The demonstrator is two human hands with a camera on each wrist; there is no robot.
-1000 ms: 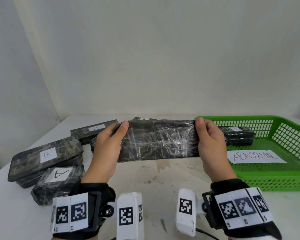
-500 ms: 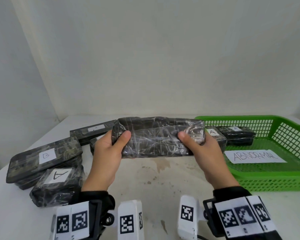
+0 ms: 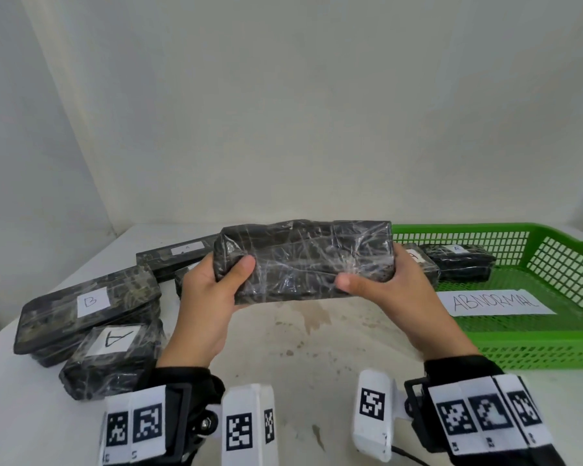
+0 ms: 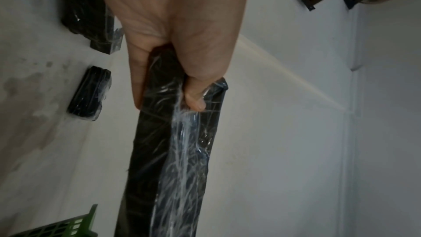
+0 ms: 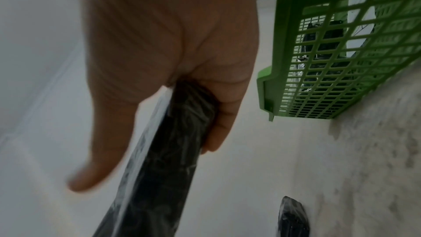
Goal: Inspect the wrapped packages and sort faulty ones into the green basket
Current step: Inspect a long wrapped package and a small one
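Note:
Both hands hold a long dark package (image 3: 303,260) wrapped in clear film, lifted above the table. My left hand (image 3: 212,284) grips its left end, thumb on the near face; the left wrist view shows the package (image 4: 173,150) running away from the palm. My right hand (image 3: 381,284) grips the right end, thumb on the front, and the package (image 5: 164,159) appears blurred in the right wrist view. No label shows on the face toward me. The green basket (image 3: 552,344) stands at the right, holding one wrapped package (image 3: 461,264) and an "ABNORMAL" sheet (image 3: 495,302).
Wrapped packages lie at the left: one labelled B (image 3: 88,311), one labelled A (image 3: 111,354), another A (image 3: 179,255) at the back. A further A package (image 3: 421,265) lies behind my right hand beside the basket. The white table (image 3: 300,348) is stained; a wall stands close behind.
The package has been turned in my hands and raised a little. My thumbs have come round to its near face, where earlier the fingers curled over its top edge.

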